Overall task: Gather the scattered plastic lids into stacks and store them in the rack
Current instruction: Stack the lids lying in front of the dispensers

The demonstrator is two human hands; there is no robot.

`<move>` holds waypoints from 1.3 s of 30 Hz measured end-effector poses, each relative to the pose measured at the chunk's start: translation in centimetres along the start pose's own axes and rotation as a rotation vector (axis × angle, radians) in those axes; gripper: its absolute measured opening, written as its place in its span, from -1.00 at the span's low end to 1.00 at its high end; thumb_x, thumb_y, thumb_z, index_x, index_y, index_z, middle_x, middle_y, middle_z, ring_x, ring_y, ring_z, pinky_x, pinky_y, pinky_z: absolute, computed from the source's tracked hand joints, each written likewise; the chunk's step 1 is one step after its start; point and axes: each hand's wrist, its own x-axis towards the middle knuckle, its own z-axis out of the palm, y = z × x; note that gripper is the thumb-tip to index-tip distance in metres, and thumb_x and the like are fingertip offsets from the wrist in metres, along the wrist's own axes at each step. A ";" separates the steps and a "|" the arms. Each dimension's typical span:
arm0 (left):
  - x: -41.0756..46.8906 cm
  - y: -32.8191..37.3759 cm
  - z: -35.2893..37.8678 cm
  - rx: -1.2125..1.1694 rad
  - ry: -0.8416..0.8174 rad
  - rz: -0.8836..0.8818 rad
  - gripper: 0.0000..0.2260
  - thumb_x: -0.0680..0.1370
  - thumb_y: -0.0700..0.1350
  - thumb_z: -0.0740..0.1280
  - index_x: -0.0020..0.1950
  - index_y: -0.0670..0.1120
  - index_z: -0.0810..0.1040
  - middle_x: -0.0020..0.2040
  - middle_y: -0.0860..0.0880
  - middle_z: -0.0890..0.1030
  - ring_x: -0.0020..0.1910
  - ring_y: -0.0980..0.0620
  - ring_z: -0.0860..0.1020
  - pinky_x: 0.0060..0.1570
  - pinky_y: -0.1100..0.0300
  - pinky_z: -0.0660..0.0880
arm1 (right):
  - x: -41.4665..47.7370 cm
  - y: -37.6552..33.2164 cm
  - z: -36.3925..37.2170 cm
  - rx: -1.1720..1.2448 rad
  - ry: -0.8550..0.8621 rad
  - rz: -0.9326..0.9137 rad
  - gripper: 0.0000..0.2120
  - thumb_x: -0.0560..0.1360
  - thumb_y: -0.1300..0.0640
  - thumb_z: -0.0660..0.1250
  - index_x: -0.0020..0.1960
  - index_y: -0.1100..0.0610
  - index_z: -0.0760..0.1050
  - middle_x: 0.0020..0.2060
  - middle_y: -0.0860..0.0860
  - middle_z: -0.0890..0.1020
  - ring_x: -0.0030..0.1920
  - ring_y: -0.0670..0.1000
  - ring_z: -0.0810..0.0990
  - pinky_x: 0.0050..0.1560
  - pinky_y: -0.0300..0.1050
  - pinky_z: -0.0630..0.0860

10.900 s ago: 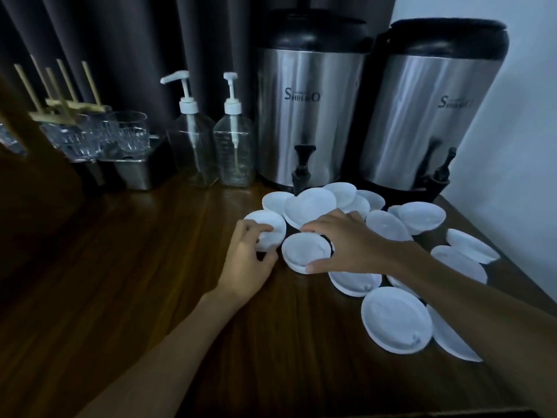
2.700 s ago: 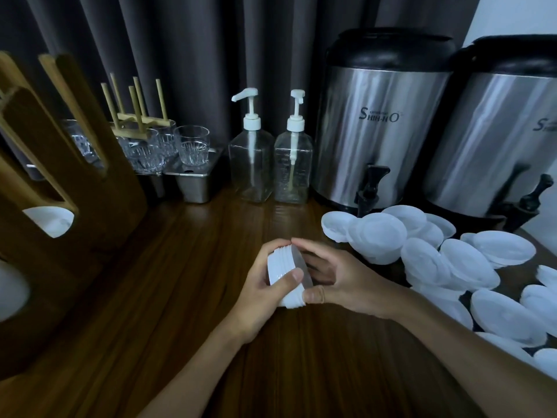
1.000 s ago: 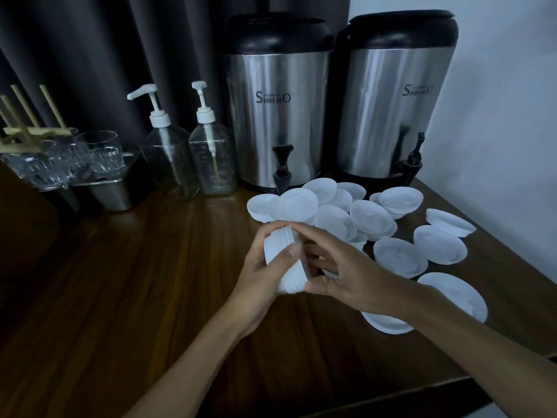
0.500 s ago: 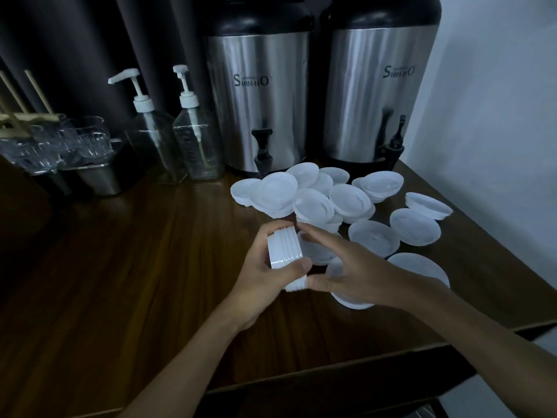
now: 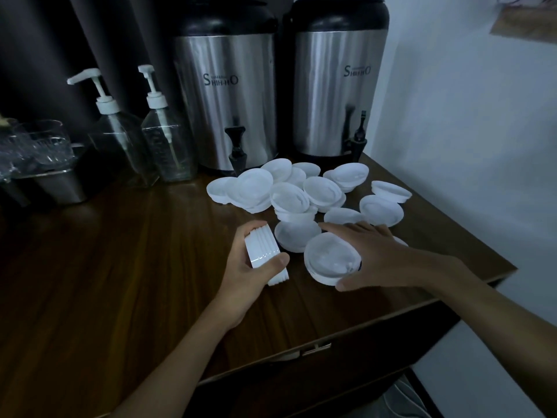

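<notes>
Two hands mid-frame: left hand (image 5: 250,279) grips lid stack (image 5: 262,251) on edge, right hand (image 5: 381,257) curls fingers round single lid (image 5: 328,260)

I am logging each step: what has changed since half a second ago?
The right hand left the stack of lids, moved right and took hold of one loose lid. The left hand still grips the stack; the scattered lids lie as before.
</notes>
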 end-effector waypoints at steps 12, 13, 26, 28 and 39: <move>-0.2 -0.1 -0.4 0.016 -0.022 0.011 -0.40 0.26 0.12 0.56 0.24 0.28 0.43 0.25 -0.02 0.44 0.27 -0.28 0.50 0.09 -0.27 0.60 | 0.2 -0.3 0.9 0.092 0.096 0.022 -0.09 0.29 -0.40 0.42 0.51 -0.24 0.07 0.46 -0.18 0.34 0.47 -0.03 0.26 0.48 0.18 0.17; -0.2 0.0 -0.4 0.014 -0.023 0.010 -0.40 0.26 0.12 0.56 0.24 0.28 0.43 0.25 -0.03 0.44 0.26 -0.28 0.50 0.08 -0.26 0.61 | 0.1 -0.6 0.7 0.127 0.123 0.022 -0.10 0.29 -0.40 0.43 0.50 -0.24 0.10 0.42 -0.18 0.38 0.43 -0.05 0.31 0.46 0.18 0.22; -0.8 1.5 -0.9 -0.033 -0.116 0.050 -0.46 0.30 0.09 0.54 0.24 0.23 0.45 0.17 0.06 0.53 0.22 -0.07 0.54 -0.01 -0.11 0.66 | 1.1 -5.9 1.0 0.798 0.216 -0.069 -0.19 0.38 0.04 0.59 0.47 -0.21 0.23 0.29 -0.22 0.47 0.26 -0.23 0.54 0.14 -0.30 0.55; -0.9 1.8 -1.2 -0.010 -0.124 0.094 -0.47 0.32 0.09 0.52 0.25 0.23 0.45 0.18 0.08 0.53 0.23 -0.02 0.53 0.00 -0.02 0.65 | 1.5 -6.5 1.4 0.797 0.220 -0.089 -0.18 0.37 -0.05 0.59 0.48 -0.26 0.22 0.31 -0.25 0.47 0.30 -0.19 0.52 0.19 -0.20 0.57; -0.8 3.4 -2.5 -0.172 -0.123 0.082 -0.44 0.32 0.07 0.53 0.27 0.21 0.44 0.32 -0.11 0.47 0.33 -0.23 0.49 0.09 -0.26 0.60 | 3.0 -9.3 0.9 0.835 0.188 -0.202 -0.29 0.38 -0.40 0.38 0.43 -0.40 0.13 0.37 -0.42 0.39 0.42 -0.26 0.38 0.31 -0.27 0.47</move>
